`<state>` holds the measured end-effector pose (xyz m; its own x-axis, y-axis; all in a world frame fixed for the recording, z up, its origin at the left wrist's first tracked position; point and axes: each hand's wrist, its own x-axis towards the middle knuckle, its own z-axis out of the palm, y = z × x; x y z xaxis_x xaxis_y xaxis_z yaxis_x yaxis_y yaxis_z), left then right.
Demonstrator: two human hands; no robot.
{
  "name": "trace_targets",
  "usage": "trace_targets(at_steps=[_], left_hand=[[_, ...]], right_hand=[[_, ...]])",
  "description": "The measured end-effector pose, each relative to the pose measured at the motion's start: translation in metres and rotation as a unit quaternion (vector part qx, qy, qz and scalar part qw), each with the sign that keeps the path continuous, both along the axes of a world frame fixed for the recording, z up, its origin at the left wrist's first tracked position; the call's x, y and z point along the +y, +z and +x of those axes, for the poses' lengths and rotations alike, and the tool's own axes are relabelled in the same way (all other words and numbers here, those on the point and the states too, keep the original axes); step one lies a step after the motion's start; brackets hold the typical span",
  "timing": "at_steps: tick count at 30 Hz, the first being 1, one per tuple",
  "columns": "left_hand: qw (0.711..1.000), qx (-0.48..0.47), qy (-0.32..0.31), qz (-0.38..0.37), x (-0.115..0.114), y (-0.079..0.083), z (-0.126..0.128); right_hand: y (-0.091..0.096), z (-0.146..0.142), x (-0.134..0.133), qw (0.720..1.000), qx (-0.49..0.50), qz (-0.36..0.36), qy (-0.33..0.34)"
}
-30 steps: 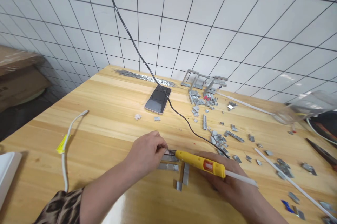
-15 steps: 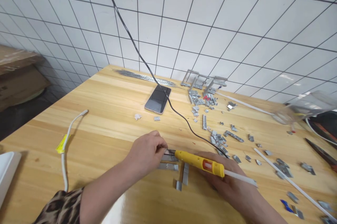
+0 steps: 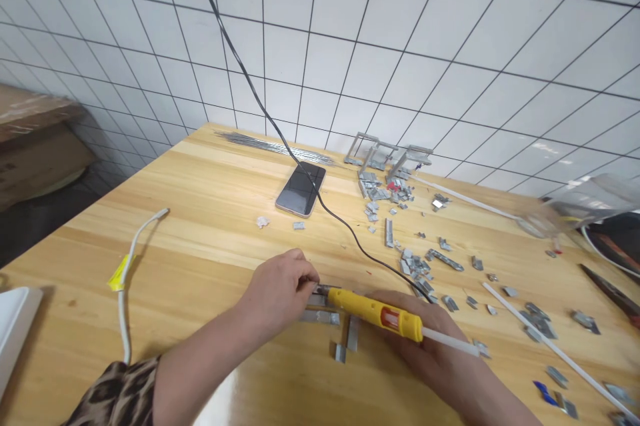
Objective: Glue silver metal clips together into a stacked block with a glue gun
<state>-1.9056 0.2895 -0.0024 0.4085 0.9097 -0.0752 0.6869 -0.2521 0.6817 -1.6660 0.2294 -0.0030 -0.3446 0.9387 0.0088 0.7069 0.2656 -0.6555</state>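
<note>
A yellow hot glue gun [image 3: 367,308] with a glue stick [image 3: 450,341] out of its rear end is gripped by my right hand [image 3: 425,339]. Its nozzle [image 3: 323,290] points left, right beside the fingertips of my left hand [image 3: 283,289]. Those fingers are pinched together over grey metal strips [image 3: 316,299]; whatever lies between them is hidden. Just below, a second grey strip [image 3: 323,317] lies on the wooden table, with an upright strip [image 3: 353,334] and a small bent piece [image 3: 339,352] to its right.
A black cord [image 3: 345,221] crosses a phone [image 3: 301,189] and runs to my right hand. Grey metal scraps [image 3: 415,265] cover the right side, with small frames [image 3: 375,153] by the tiled wall. Pliers [image 3: 607,289] lie far right, a white cable [image 3: 121,313] left, thin wires [image 3: 275,146] behind.
The glue gun has shifted slightly left, bringing its nozzle closer to my left fingertips. My left hand keeps its pinch in nearly the same place.
</note>
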Motion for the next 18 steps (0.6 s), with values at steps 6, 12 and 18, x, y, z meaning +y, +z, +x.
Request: trace_targets(at_steps=[6, 12, 18], left_hand=[[1.0, 0.009, -0.008, 0.01, -0.0013, -0.0003, 0.0003], [1.0, 0.014, -0.006, 0.012, -0.0024, -0.0002, -0.0003], [1.0, 0.014, -0.009, 0.015, -0.0027, 0.0007, -0.0001]], right_hand=[[0.0091, 0.0039, -0.0013, 0.999, -0.007, 0.027, -0.035], [0.0079, 0.0041, -0.0007, 0.998, -0.021, 0.054, -0.016], [0.0029, 0.0043, -0.0012, 0.999, -0.02, 0.049, -0.014]])
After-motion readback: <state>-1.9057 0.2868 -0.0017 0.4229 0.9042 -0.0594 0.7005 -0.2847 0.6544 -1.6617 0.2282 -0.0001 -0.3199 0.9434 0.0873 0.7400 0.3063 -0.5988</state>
